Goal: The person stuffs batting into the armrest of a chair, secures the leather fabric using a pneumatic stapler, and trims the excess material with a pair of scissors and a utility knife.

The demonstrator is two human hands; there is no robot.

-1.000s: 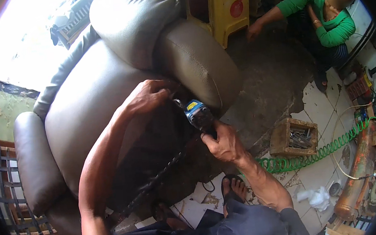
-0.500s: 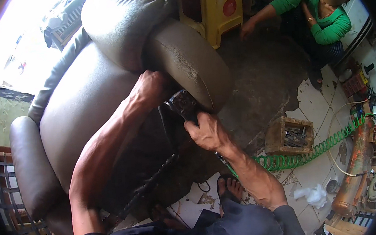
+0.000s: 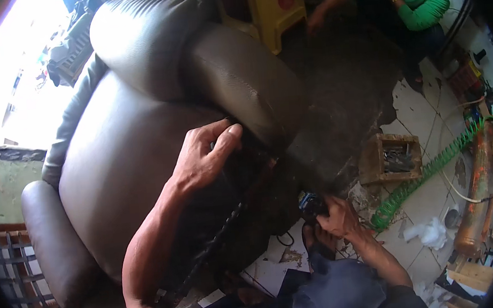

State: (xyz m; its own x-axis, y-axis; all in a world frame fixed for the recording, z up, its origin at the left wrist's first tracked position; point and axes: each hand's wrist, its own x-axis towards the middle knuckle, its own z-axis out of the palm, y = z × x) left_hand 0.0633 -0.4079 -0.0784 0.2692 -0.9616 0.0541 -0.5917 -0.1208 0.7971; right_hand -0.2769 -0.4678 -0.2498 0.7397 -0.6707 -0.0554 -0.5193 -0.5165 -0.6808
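Observation:
A large brown leather-look armchair (image 3: 124, 159) lies tipped in front of me, its padded parts bulging to the left and the far side. My left hand (image 3: 202, 155) is at the edge of its dark underside, just below the rounded arm (image 3: 240, 78). Thumb and fingers are pinched together there; what they hold is hidden. Lower and to the right, apart from the chair, my right hand (image 3: 341, 219) grips a black air stapler (image 3: 311, 204). A dark webbing strap (image 3: 224, 229) runs along the chair's open underside.
A green coiled hose (image 3: 430, 173) stretches over the tiles behind a wooden box of metal pieces (image 3: 398, 161). A rusty cylinder (image 3: 475, 192) and white stuffing (image 3: 426, 233) lie at right. A person in a green top (image 3: 421, 6) sits beyond, near a yellow plastic stool (image 3: 275, 10).
My right hand has drawn the air stapler away from the chair, down and to the right. My left hand has shifted slightly down along the chair's edge, and my view has tilted.

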